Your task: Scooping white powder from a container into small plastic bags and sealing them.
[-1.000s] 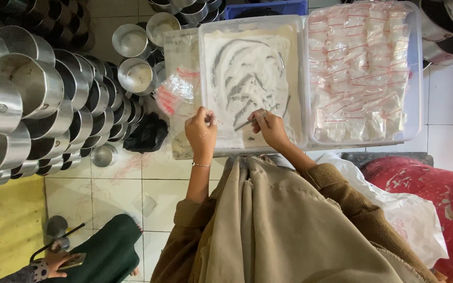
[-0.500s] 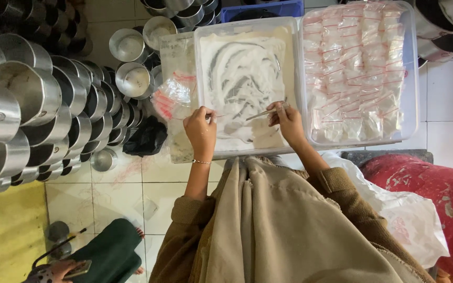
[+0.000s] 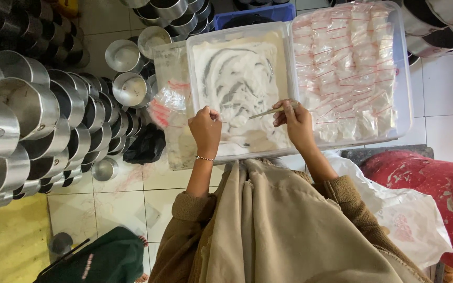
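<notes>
- Stacked metal pots (image 3: 32, 120) crowd your left.
- A bin of small filled bags (image 3: 349, 68) sits far right.
- A red cloth (image 3: 425, 188) lies near right.

Powder tray (image 3: 237, 42) in the middle, tub of filled bags (image 3: 402, 94) touching its right, loose bags (image 3: 166, 105) at its left, stacked pots (image 3: 32, 115) far left, both hands over the tray's near edge.

powder (image 3: 237, 78) white, grey-streaked | bags (image 3: 349, 68) clear, red-striped | pots (image 3: 22, 110) silver

Left hand's (image 3: 205, 130) contents hidden — fingers curled.
</notes>
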